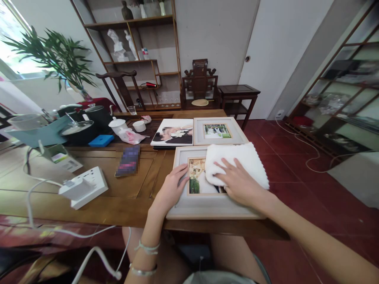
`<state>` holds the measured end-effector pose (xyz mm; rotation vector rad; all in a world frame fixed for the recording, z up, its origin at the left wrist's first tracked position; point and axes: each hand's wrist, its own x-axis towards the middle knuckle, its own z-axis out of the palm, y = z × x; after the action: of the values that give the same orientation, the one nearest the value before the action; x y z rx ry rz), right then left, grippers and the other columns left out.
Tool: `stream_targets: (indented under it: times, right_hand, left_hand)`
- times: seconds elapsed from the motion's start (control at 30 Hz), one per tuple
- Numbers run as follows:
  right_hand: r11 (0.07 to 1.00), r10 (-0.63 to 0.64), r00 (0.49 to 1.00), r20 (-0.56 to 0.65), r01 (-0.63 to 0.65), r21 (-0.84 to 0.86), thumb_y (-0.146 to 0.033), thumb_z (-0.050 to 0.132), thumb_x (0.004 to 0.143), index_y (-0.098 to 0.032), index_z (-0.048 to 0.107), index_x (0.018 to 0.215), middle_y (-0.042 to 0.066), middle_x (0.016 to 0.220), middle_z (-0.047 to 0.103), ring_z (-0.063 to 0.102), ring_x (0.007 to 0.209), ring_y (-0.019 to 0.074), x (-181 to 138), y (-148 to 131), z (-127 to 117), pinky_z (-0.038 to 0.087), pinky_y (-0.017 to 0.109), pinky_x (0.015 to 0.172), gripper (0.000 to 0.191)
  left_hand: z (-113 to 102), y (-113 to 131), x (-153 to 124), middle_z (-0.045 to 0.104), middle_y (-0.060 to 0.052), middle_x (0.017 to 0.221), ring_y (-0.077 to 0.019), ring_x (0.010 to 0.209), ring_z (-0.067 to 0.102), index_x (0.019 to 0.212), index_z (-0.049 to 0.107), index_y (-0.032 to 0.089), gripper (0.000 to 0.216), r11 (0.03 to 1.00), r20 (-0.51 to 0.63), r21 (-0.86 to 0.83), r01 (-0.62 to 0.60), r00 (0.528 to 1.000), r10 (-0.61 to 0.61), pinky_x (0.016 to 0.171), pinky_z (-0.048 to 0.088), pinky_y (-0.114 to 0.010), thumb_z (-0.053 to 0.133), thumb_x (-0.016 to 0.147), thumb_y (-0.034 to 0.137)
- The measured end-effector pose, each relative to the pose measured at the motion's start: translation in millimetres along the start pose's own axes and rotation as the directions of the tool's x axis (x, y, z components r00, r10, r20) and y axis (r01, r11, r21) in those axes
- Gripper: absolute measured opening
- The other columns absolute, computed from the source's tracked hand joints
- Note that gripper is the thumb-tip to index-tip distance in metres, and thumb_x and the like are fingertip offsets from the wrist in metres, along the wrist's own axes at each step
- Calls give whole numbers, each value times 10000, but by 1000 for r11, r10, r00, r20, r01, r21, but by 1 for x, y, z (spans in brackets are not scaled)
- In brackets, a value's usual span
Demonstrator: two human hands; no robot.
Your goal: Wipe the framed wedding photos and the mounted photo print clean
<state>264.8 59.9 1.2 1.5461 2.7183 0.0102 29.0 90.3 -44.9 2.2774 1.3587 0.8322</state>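
A light wooden picture frame (219, 211) lies flat at the near edge of the table, with a photo (194, 183) in its middle. My left hand (171, 185) rests on the frame's left side, fingers stretched toward the photo's edge. Under my right hand (238, 181) is a folded white cloth (248, 161), covering the frame's upper right part and some of the photo. The right fingers are spread flat on top of the cloth, pressing it against the frame.
Behind lie a second frame (237, 134) and a photo panel (173, 132). To the left are a white power strip (89, 187) with cables, a pixelated flat item (128, 161), a blue box (101, 140), a white teapot (117, 125) and a black pot (77, 132). Red tiled floor (291, 165) borders the table's right.
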Motion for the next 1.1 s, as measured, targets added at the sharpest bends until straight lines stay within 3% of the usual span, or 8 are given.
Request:
stream_targets:
  times: [0.13, 0.23, 0.4, 0.57, 0.67, 0.83, 0.97, 1.1]
  right_hand:
    - [990, -88, 974, 210, 61, 130, -30, 468, 691, -173, 603, 1217, 137, 1454, 391, 266, 1355, 391, -45, -34, -19, 239, 644, 1044, 562]
    - [976, -136, 956, 262, 83, 204, -53, 501, 664, -193, 599, 1226, 131, 1480, 338, 245, 1354, 418, -62, -47, -24, 260, 672, 1023, 588]
    - [959, -142, 988, 61, 122, 255, -58, 498, 651, -210, 594, 1216, 87, 1458, 402, 242, 1383, 298, -42, -23, -6, 201, 542, 1114, 593]
    - [991, -85, 980, -181, 102, 83, -121, 522, 731, -148, 575, 1216, 145, 1471, 367, 209, 1394, 298, 12, 24, 12, 175, 530, 1116, 488]
    - [996, -89, 972, -216, 91, 0, -124, 502, 759, -135, 564, 1228, 152, 1477, 354, 194, 1396, 313, 42, 41, 13, 175, 553, 1104, 473]
    - [985, -165, 977, -131, 169, 19, -78, 480, 718, -142, 579, 1231, 127, 1496, 317, 133, 1408, 316, 51, 38, 8, 105, 592, 1100, 526]
    - [961, -237, 971, -4, 235, 147, -64, 475, 693, -174, 595, 1223, 118, 1497, 312, 154, 1406, 302, 18, 9, -1, 102, 599, 1096, 555]
    - [940, -232, 964, 127, 188, 283, -78, 489, 697, -206, 600, 1221, 117, 1483, 342, 192, 1389, 341, -26, -30, -18, 163, 628, 1075, 551]
  left_hand:
    - [1, 0, 0, 544, -119, 1339, -224, 1243, 502, 1239, 577, 130, 366, 1000, 1, 0, -9, 1000, 9, 1082, 370, -402, 475, 903, 232]
    - [-1, 1, 0, 537, -125, 1344, -224, 1250, 495, 1244, 571, 119, 371, 1000, 16, 5, -2, 1000, 2, 1084, 368, -396, 471, 906, 236]
    - [-5, 3, 0, 523, -119, 1360, -228, 1266, 479, 1264, 556, 130, 382, 1000, 54, 3, 2, 999, -2, 1091, 357, -395, 477, 906, 236]
    - [-8, 5, 1, 506, -123, 1376, -224, 1274, 470, 1273, 550, 121, 390, 1000, 79, 3, 10, 997, -10, 1097, 348, -377, 476, 907, 235]
    - [-9, 6, 0, 508, -112, 1376, -222, 1272, 474, 1270, 555, 143, 384, 1000, 73, -4, 17, 997, -17, 1093, 353, -384, 476, 906, 239]
    - [-6, 4, -1, 525, -120, 1358, -217, 1263, 484, 1256, 564, 132, 377, 1000, 35, -20, 22, 999, -22, 1090, 358, -380, 469, 905, 232]
    - [-2, 1, -2, 543, -121, 1339, -208, 1258, 489, 1242, 572, 133, 367, 999, 1, -38, 2, 1000, -2, 1094, 353, -393, 419, 919, 218]
    - [0, 1, -2, 552, -115, 1330, -202, 1252, 496, 1238, 571, 132, 367, 999, -15, -46, -1, 1000, 0, 1089, 365, -388, 405, 920, 209]
